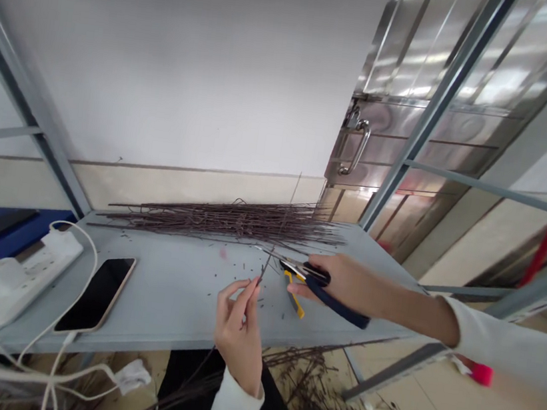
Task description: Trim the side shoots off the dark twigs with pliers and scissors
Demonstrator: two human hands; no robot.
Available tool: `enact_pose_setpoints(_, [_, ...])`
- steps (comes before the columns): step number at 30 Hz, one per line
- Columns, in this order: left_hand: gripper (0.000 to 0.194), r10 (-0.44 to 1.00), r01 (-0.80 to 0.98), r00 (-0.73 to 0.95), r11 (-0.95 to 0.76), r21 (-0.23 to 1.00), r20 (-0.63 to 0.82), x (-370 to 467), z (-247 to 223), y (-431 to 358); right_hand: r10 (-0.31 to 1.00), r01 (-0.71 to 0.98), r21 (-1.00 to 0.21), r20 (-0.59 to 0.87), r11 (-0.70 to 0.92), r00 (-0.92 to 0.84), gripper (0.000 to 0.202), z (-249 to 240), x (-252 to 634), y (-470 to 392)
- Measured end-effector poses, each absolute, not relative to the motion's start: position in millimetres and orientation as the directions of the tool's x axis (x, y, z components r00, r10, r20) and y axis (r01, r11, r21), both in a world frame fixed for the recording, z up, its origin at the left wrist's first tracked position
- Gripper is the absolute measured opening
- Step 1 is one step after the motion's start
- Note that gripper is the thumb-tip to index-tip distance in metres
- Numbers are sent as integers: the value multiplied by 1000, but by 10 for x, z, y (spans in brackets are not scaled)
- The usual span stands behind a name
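Observation:
Near the front edge of the grey shelf [161,291], my left hand [240,332] pinches a thin dark twig [263,272] that points up and away. To its right, my right hand [343,285] is wrapped round dark-handled scissors [317,279], whose blades reach left to the twig just above my left fingertips. Beneath the scissors lies a yellow-and-grey cutter [295,297], partly hidden by them and by my right fingers. Behind both hands, a long bundle of dark twigs [216,219] lies across the back of the shelf.
A phone [98,293] on a white cable lies at the left, beside a white power strip [24,283]. Small twig bits dot the shelf. Grey metal posts [440,106] stand at both sides. More twigs [327,407] lie on the floor below.

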State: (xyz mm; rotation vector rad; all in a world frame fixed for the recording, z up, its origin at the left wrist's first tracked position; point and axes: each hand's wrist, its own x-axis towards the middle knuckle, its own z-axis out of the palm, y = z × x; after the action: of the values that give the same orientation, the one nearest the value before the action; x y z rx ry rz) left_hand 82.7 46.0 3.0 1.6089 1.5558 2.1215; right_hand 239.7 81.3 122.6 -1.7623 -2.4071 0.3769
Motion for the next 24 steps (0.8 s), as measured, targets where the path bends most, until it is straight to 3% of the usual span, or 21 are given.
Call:
enact_pose_setpoints(4, [18,571,520,-445,-463,718,690,797,-4,457,954,938,-183,1,294,-299,47,1254,2410,855])
enact_pose_setpoints(11, [17,593,471,-473,-455,756,651,773,-36,457,950,916,-292,-60,276,-305,55,1161,2494,921])
enact_pose_setpoints(15, [20,712,395,-443,-390,831,545,731,-25,474,955,919,-320,-111,228,-276,49,1111,2573,900])
enact_pose_setpoints(20, [27,874,283,-340,-257,924,348,695,8,474,931,877,-367,-71,310,-358,38,986,2739,818])
enact_pose_setpoints(24, [33,897,188,-353,-212,959,267,677,8,503,939,885,-370,-83,283,-335,36,878,3033,841])
